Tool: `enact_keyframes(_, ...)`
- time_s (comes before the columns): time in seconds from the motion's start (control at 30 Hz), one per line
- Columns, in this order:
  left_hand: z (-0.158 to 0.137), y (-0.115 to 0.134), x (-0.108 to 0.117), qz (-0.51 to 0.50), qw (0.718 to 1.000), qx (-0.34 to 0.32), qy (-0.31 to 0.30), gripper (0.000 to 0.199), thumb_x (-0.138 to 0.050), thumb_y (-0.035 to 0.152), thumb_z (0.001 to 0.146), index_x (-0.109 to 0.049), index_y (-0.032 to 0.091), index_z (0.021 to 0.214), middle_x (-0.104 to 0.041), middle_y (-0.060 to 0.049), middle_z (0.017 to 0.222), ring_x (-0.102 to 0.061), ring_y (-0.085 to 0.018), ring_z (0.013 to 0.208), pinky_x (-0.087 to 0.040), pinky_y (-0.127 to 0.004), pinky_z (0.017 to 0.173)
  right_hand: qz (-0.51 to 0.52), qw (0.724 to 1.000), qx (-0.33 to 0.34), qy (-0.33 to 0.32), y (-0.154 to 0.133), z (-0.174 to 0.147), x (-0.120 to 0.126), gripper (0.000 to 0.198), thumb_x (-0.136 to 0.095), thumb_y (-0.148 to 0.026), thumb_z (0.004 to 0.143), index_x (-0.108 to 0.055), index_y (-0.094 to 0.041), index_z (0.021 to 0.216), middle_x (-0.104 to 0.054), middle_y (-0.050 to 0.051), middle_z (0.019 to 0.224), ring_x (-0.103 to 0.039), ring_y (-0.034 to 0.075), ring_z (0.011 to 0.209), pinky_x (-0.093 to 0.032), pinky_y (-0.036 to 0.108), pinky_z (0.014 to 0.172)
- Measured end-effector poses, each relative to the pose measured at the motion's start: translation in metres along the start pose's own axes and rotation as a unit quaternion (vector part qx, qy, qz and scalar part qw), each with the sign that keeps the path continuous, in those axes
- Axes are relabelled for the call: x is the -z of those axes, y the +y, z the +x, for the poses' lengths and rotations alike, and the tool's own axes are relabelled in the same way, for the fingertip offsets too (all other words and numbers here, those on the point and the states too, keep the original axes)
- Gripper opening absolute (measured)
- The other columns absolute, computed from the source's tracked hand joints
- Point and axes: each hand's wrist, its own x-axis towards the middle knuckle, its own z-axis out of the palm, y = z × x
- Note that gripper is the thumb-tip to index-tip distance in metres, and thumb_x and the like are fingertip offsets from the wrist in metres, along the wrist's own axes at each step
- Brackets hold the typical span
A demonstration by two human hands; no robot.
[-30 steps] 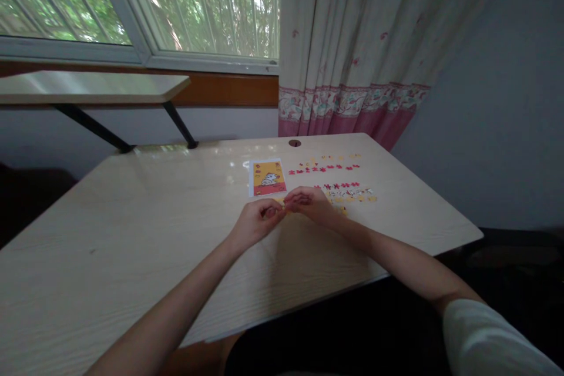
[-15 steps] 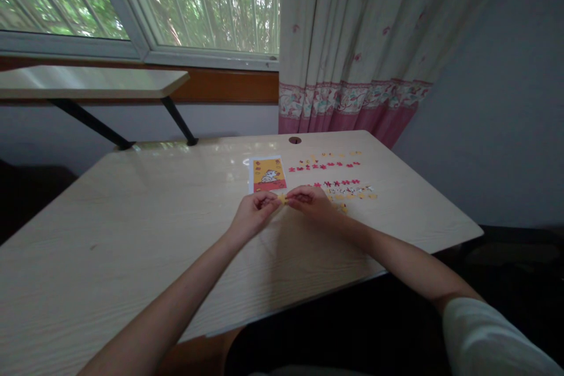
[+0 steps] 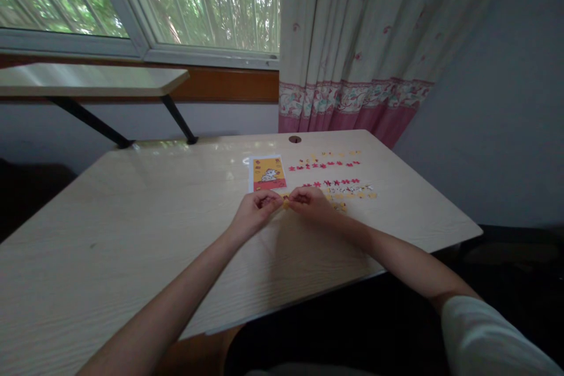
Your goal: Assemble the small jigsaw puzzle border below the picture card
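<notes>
Both hands meet over the table just below a picture card (image 3: 269, 174), which shows a white animal on yellow and red. My left hand (image 3: 254, 211) is closed in a pinch, thumb against fingers, at the left side of yellow jigsaw pieces (image 3: 286, 202). From the other side my right hand (image 3: 312, 204) pinches the same small yellow bit, which carries a dark red mark. Fingertips hide much of it, and whether it is one piece or two joined I cannot make out.
Rows of loose red jigsaw pieces (image 3: 325, 165), with yellow and white ones, lie on the table (image 3: 154, 229) to the right of the card. A raised shelf (image 3: 97, 81) stands at the back left. A curtain (image 3: 352, 41) hangs behind.
My right hand has shifted slightly to the right. Between the fingertips, a dark red mark now shows on the yellow pieces. My left hand has hardly moved.
</notes>
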Motion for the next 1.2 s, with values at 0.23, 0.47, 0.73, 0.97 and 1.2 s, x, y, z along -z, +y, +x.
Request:
enact_keyframes(0.23,0.0012,-0.0009,0.0014,0.011,1.0,0.022,-0.007,0.028,-0.072,0.042,0.064,-0.066,0.015,0.066,-0.061,0.0,0.059,-0.049,-0.01,0.053,-0.036,-0.022,0.051,-0.036,0.999,0.017,0.02,-0.0041,0.0005,0.0021,0.017,-0.061,-0.032,0.075,-0.063,-0.016,0.07,-0.059,-0.001,0.062,-0.05,0.008,0.058,-0.04,0.021,0.056)
enact_keyframes(0.47,0.0002,0.0025,-0.0032,-0.061,0.997,0.035,0.018,0.03,-0.073,0.044,0.062,-0.065,0.015,0.066,-0.06,0.001,0.059,-0.046,-0.009,0.052,-0.033,-0.021,0.05,-0.059,0.992,0.079,0.083,-0.0017,0.0026,0.0036,0.025,-0.058,-0.042,0.082,-0.063,-0.018,0.081,-0.061,0.001,0.068,-0.054,0.01,0.06,-0.044,0.022,0.055)
enact_keyframes(0.73,0.0002,0.0054,-0.0028,-0.092,0.994,0.05,0.035,0.028,-0.075,0.041,0.059,-0.065,0.016,0.063,-0.057,0.002,0.055,-0.046,-0.009,0.052,-0.034,-0.022,0.052,-0.176,0.957,0.196,0.125,-0.0038,-0.0006,0.004,0.021,-0.066,-0.038,0.08,-0.067,-0.02,0.091,-0.065,0.003,0.076,-0.058,0.011,0.065,-0.048,0.025,0.063)
enact_keyframes(0.97,0.0013,0.0063,-0.0026,-0.082,0.994,0.045,0.051,0.022,-0.074,0.034,0.057,-0.064,0.016,0.062,-0.058,0.003,0.054,-0.046,-0.009,0.051,-0.036,-0.022,0.053,-0.201,0.947,0.223,0.116,-0.0027,0.0005,0.0058,0.023,-0.063,-0.039,0.082,-0.069,-0.021,0.094,-0.068,0.004,0.079,-0.059,0.012,0.065,-0.048,0.026,0.064)
enact_keyframes(1.2,0.0008,0.0052,-0.0029,-0.071,0.996,0.031,0.051,0.021,-0.075,0.034,0.057,-0.064,0.017,0.062,-0.062,0.001,0.059,-0.051,-0.011,0.056,-0.04,-0.023,0.057,-0.231,0.936,0.248,0.1,-0.0005,0.001,0.0069,0.022,-0.063,-0.036,0.083,-0.069,-0.022,0.098,-0.069,0.005,0.082,-0.06,0.014,0.071,-0.049,0.028,0.07)
